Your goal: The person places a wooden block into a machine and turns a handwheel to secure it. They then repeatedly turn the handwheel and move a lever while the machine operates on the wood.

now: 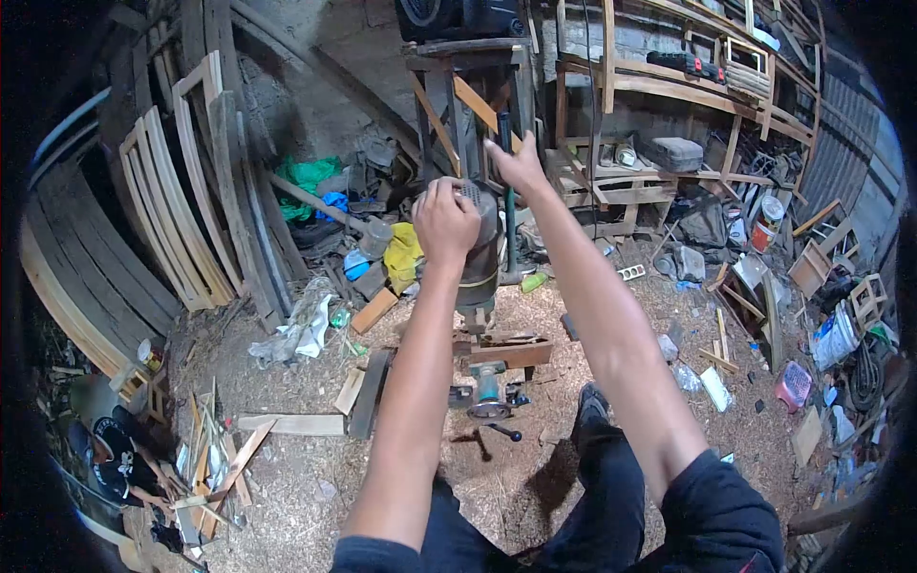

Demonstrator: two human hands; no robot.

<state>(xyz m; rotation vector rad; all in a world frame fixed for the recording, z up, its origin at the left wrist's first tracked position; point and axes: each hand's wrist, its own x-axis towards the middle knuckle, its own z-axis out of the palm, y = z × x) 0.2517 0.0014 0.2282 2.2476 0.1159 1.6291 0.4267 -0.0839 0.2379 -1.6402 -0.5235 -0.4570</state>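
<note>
My left hand (446,222) rests with curled fingers against the top of a dark cylindrical machine housing (484,250), which has a vented cap. Beyond it, to the right, my right hand (522,168) is raised near a dark upright pole (506,205); its fingers look apart and I see nothing in them. Below the housing, a wooden piece (516,355) lies across the machine. A teal metal part (488,384) with a round end sits under that piece, and a black-knobbed lever (506,433) is near the floor.
Planks (172,210) lean along the left wall. A person (119,458) crouches at lower left beside scrap wood (215,468). Wooden shelving (669,81) stands at the back right, with clutter below. A yellow cloth (404,256) lies left of the machine, and sawdust covers the floor.
</note>
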